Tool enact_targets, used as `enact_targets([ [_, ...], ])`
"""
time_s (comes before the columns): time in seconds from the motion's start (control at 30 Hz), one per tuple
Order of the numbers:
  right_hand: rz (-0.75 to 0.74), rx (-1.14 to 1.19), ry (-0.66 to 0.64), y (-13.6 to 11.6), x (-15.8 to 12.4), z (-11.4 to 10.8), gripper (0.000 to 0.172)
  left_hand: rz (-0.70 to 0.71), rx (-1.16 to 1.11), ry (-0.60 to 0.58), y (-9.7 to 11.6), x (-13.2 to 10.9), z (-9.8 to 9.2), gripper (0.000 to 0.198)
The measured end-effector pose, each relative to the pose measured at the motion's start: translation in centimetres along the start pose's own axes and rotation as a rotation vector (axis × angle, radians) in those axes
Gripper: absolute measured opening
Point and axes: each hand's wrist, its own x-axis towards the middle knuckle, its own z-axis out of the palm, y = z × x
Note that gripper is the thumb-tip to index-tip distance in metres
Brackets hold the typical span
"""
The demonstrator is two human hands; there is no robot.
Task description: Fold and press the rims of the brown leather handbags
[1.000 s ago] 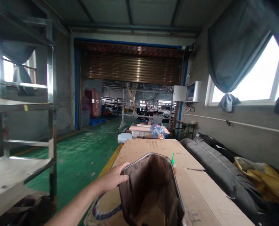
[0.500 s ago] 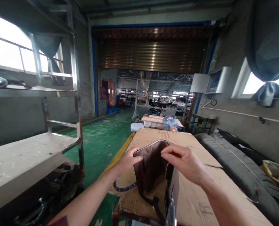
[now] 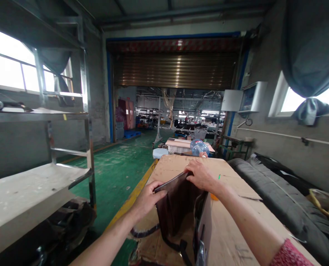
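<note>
A dark brown handbag [image 3: 172,210] stands with its mouth spread apart on the cardboard-covered table [image 3: 231,229], its lining showing. My left hand [image 3: 150,195] pinches the left end of its top edge, thumb inside. On the far end of that same edge, my right hand [image 3: 199,176] is closed with thumb and fingers over the rim. A dark curved handle [image 3: 145,232] sticks out on the bag's left side. At the near side hangs a dark strap [image 3: 183,249] with a small metal piece. Clear plastic wrapping [image 3: 200,253] clings to the near right panel.
A metal rack [image 3: 90,162] stands to the left. Large grey rolls [image 3: 267,192] lie along the right of the table. Beyond its far end are a blue water bottle [image 3: 199,148] and a stool [image 3: 160,153]. Something orange [image 3: 214,197] lies behind the bag.
My right hand has moved forward and left, from the bag's right side to the far end of its top edge. My left hand keeps its grip. The orange thing has come into view.
</note>
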Motion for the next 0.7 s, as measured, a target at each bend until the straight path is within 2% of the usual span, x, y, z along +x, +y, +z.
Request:
enact_targets([
  [0.13, 0.141, -0.111, 0.054, 0.7, -0.5, -0.7, 0.014, -0.02, -0.021, -0.016, 0.2, -0.3, 0.2, 0.031],
  [0.23, 0.192, -0.166, 0.045, 0.9, -1.0, -1.0, 0.014, -0.013, -0.013, -0.026, 0.0, -0.4, 0.4, 0.03],
  [0.47, 0.166, -0.145, -0.001, 0.9, -0.5, -0.8, 0.013, 0.003, -0.027, -0.059, 0.1, -0.7, 0.6, 0.026],
  [0.7, 0.078, -0.1, -0.014, 1.2, -0.3, -0.7, 0.015, -0.01, -0.011, -0.065, 0.3, -0.8, 0.6, 0.028],
])
